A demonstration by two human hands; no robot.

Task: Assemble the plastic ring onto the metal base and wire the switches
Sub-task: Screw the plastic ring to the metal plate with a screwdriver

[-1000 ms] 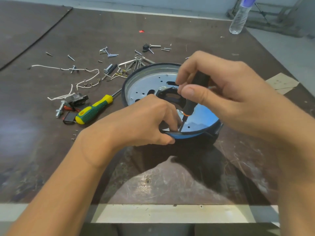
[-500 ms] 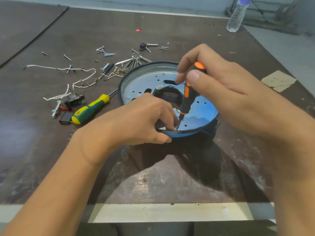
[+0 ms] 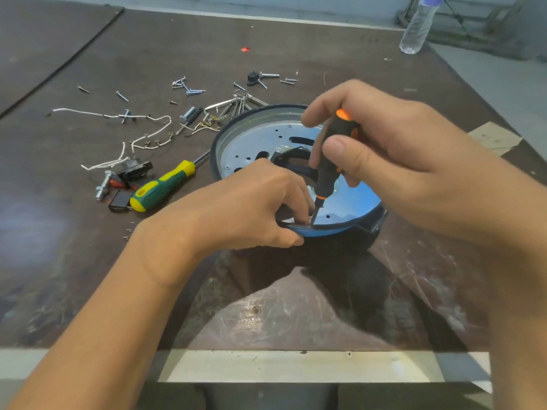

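Note:
A round metal base [image 3: 251,140] with a dark rim lies on the table, and a black plastic ring [image 3: 288,156] sits at its centre. My right hand [image 3: 393,161] grips a small black-and-orange screwdriver [image 3: 330,161] upright, its tip down on the near edge of the base. My left hand [image 3: 251,207] grips the base's near rim, fingers curled inside beside the screwdriver tip. What the tip touches is hidden by my fingers. White wires with terminals [image 3: 148,134] and a black switch [image 3: 136,170] lie to the left.
A green-and-yellow screwdriver [image 3: 162,187] lies left of the base. Several loose screws [image 3: 186,85], bolts and hex keys [image 3: 233,103] are scattered behind it. A plastic bottle [image 3: 417,25] stands at the far right corner. A cardboard scrap [image 3: 494,137] lies at the right edge.
My right hand shifted its hold on the small screwdriver, so the orange cap and more of the handle now show. The left hand stays on the rim.

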